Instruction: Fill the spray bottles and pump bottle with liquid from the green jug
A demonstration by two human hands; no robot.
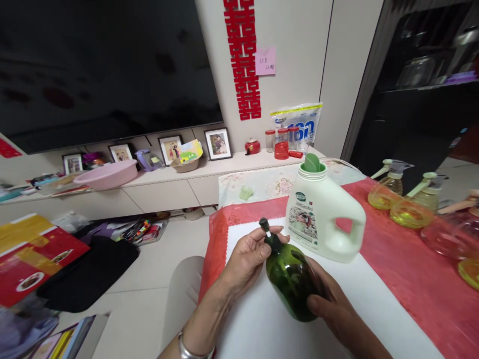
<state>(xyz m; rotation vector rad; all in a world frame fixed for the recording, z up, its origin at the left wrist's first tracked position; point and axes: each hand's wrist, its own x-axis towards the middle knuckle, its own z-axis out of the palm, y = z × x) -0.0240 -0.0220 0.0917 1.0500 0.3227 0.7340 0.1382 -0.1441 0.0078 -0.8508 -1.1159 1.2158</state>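
Observation:
A dark green, see-through pump bottle [290, 279] is held tilted over the white sheet, its pump head [265, 225] pointing up and to the left. My left hand [249, 254] has its thumb and fingers closed around the pump collar at the neck. Around the lower body of the bottle wraps my right hand [329, 299], thumb on the near side. Just behind stands a pale green detergent jug [322, 214] with a handle and a printed label. A green piece [312, 163] shows in its open mouth.
Spray bottles with yellow liquid [411, 209] stand at the right on the red cloth [385, 279]. A small pale green item [246, 192] lies at the table's far left. Behind, a cabinet [164, 192] bears framed photos, a pink basin [108, 174] and red-lidded jars [282, 137].

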